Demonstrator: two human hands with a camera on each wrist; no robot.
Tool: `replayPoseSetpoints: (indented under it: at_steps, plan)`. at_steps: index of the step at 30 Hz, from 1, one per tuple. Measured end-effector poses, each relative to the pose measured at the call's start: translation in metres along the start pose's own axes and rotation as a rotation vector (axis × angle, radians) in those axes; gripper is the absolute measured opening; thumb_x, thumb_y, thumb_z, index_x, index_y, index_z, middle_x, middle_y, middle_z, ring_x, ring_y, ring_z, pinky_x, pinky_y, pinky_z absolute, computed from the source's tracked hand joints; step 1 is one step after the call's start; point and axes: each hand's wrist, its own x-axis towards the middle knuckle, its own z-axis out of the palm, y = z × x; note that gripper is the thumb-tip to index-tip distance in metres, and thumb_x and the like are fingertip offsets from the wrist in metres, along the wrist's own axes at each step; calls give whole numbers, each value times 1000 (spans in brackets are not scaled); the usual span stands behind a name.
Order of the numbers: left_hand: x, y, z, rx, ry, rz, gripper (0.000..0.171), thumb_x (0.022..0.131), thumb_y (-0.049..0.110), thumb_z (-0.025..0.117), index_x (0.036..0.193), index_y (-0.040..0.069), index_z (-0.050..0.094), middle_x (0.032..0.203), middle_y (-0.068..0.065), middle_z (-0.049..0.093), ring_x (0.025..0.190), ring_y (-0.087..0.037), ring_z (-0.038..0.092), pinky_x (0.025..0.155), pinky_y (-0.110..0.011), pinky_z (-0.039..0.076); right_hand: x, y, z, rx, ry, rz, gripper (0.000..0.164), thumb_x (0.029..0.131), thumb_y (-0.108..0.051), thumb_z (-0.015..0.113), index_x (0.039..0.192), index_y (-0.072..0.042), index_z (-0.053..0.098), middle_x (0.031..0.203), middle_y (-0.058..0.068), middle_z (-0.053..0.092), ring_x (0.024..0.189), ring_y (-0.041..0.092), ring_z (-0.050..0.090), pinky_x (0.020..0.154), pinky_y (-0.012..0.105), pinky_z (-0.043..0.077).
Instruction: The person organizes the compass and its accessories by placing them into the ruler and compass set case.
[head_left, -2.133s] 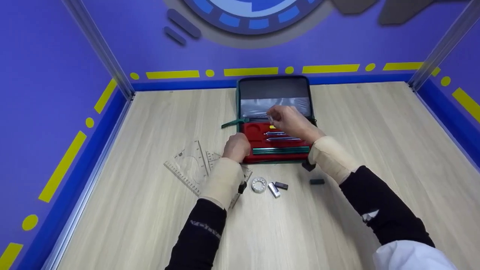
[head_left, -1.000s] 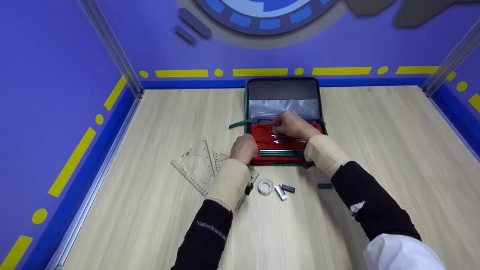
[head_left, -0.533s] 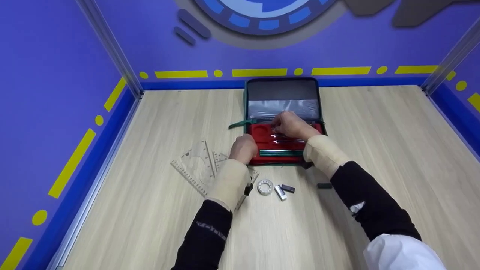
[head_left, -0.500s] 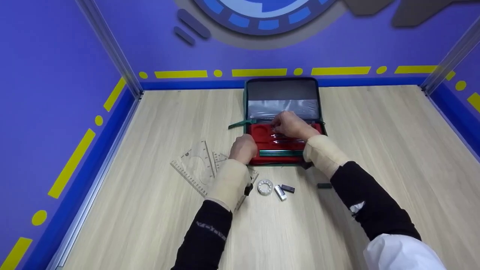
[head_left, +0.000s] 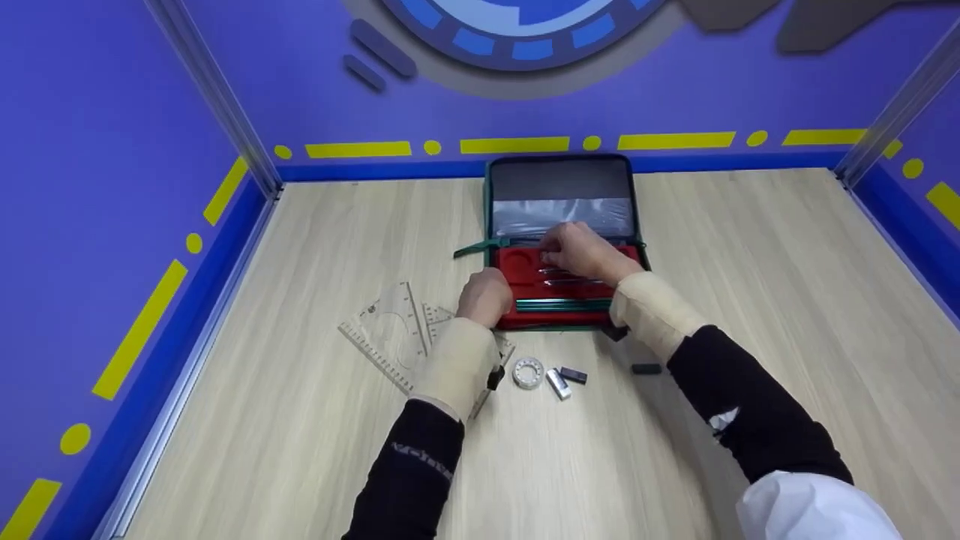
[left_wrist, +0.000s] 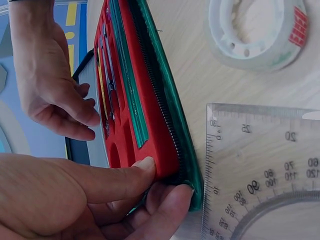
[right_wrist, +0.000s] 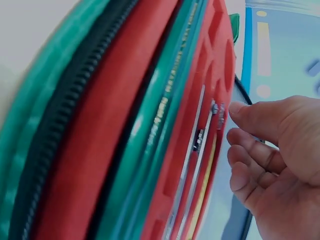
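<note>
An open green zip case (head_left: 497, 217) with a red moulded tray (head_left: 529, 291) lies at the table's back. My left hand (head_left: 485, 297) pinches its near left corner, thumb (left_wrist: 145, 165) on the tray and fingers curled at the green edge. My right hand (head_left: 581, 249) hovers at the tray's far side; in the right wrist view, its thumb and fingers are slightly apart beside a small clear piece (right_wrist: 221, 117). Green pencils (left_wrist: 131, 85), slim metal drawing tools (right_wrist: 187, 165) and a yellow stick (right_wrist: 204, 190) sit in the tray's slots.
Clear set squares (head_left: 390, 330) lie under and beside my left forearm. Near the case's front are a tape roll (head_left: 528, 373), a silver block (head_left: 559, 384), a dark block (head_left: 574, 375) and a dark green piece (head_left: 646, 369). Purple panels (head_left: 420, 112) stand around the table.
From above the tray, my right hand has lowered to its far side with the small clear piece. Over the last half second both hands stay nearly still. My left hand keeps the case's corner.
</note>
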Motion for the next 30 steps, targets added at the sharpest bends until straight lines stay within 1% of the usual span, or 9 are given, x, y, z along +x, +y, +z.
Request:
replayPoseSetpoints:
  at_steps: [6, 11, 13, 16, 20, 23, 25, 27, 30]
  plan:
    - [-1, 2, 0, 15, 1, -21, 14, 92, -2, 64, 80, 6, 64, 95, -11, 64, 71, -20, 48, 57, -30, 39, -11, -6, -10, -29, 7, -37, 17, 99, -5, 68, 113, -3, 77, 102, 10, 74, 86, 24, 66, 88, 42, 58]
    - [-2, 4, 0, 4, 4, -35, 13, 92, -1, 63, 82, 6, 65, 95, -12, 65, 70, -20, 49, 56, -30, 39, -25, -12, -20, -31, -15, -28, 22, 99, -5, 68, 120, -2, 75, 110, 13, 74, 93, 26, 68, 91, 43, 57]
    - [-2, 3, 0, 1, 4, -28, 14, 91, -2, 63, 80, 6, 64, 93, -11, 64, 70, -21, 49, 55, -30, 39, -32, -14, -24, -37, -21, -19, 24, 100, -5, 69, 123, -3, 74, 114, 13, 73, 95, 26, 68, 93, 43, 57]
    - [-2, 2, -1, -8, -3, -13, 16, 90, -4, 62, 78, 6, 62, 90, -11, 61, 69, -21, 48, 54, -29, 37, -45, -18, -30, -62, -19, -30, 25, 100, -6, 68, 124, -1, 74, 118, 16, 72, 96, 26, 68, 93, 44, 57]
    - [-3, 1, -2, -12, -6, -1, 19, 91, -5, 62, 75, 7, 59, 88, -10, 59, 69, -20, 47, 54, -29, 36, -65, -21, -37, -95, -31, -44, 24, 100, -8, 69, 123, -1, 73, 119, 17, 72, 89, 26, 66, 87, 42, 59]
    - [-3, 2, -2, -6, -3, 3, 20, 91, -5, 61, 75, 6, 60, 87, -11, 59, 67, -20, 46, 53, -28, 36, -81, -22, -42, -120, -52, -36, 25, 100, -10, 70, 123, -3, 73, 119, 15, 71, 92, 26, 66, 86, 42, 59]
    - [-2, 3, -1, -1, -6, 2, 19, 91, -4, 62, 75, 6, 61, 87, -11, 58, 67, -19, 46, 52, -28, 35, -92, -22, -45, -128, -60, -41, 24, 100, -9, 70, 123, -2, 74, 118, 16, 71, 97, 28, 66, 89, 44, 58]
    - [-1, 3, -1, 7, -10, -4, 17, 91, -3, 64, 76, 6, 62, 88, -11, 59, 67, -19, 46, 52, -28, 36, -102, -21, -47, -138, -60, -58, 25, 99, -9, 71, 123, -1, 73, 118, 16, 71, 100, 29, 65, 92, 47, 57]
    - [0, 5, -1, 15, -13, -18, 14, 91, -2, 66, 79, 5, 65, 90, -11, 59, 68, -20, 46, 53, -28, 37, -116, -20, -50, -140, -63, -92, 26, 97, -8, 73, 122, 0, 73, 116, 17, 71, 99, 29, 65, 92, 49, 57]
